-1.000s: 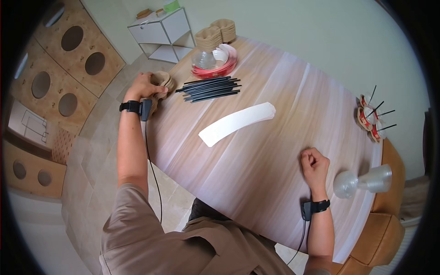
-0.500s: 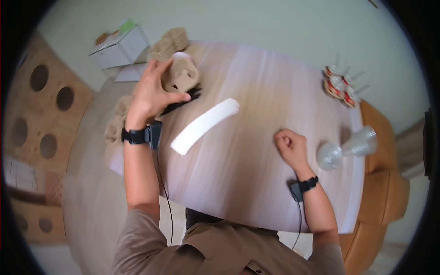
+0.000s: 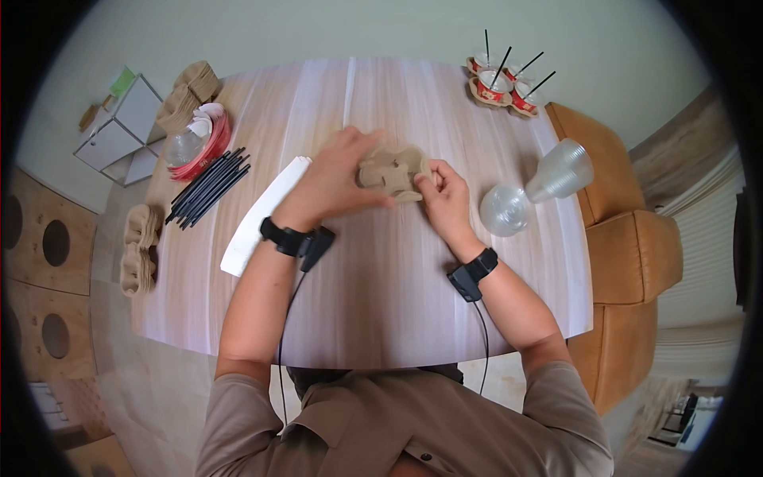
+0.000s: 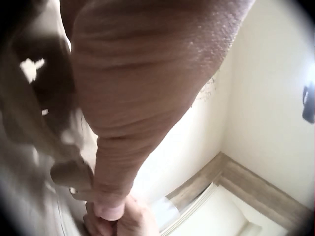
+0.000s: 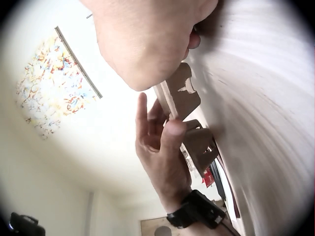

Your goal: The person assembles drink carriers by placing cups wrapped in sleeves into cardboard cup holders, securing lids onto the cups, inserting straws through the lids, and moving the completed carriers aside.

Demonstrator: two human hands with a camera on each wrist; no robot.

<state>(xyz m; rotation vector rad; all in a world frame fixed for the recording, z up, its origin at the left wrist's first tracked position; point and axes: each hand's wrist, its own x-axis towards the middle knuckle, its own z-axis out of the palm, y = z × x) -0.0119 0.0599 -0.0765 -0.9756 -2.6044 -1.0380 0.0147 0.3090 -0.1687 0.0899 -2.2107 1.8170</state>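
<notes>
Above the table's middle, a brown moulded-pulp cup carrier [image 3: 393,171] is held level between both hands. The left hand [image 3: 330,176], blurred, spans its left side, thumb along the near edge and fingers at the far edge. My right hand [image 3: 447,200] pinches its right corner between thumb and fingers. In the right wrist view the left hand [image 5: 165,147] shows beside the carrier [image 5: 182,96], thumb against it. The left wrist view has the carrier [image 4: 74,174] partly hidden behind the left hand [image 4: 133,88].
White paper strips [image 3: 262,219], black straws [image 3: 208,187], red-rimmed sleeves [image 3: 214,151] and two carrier stacks [image 3: 141,248] lie leftward. At the right are clear cups [image 3: 560,171] and a dome-shaped clear stack [image 3: 505,211]; a filled carrier [image 3: 493,94] with straws stands far right.
My left hand has brought one carrier from the left-hand stack to the table's middle. The right hand has come up from its resting place and taken hold of the carrier's corner. The head view has shifted.
</notes>
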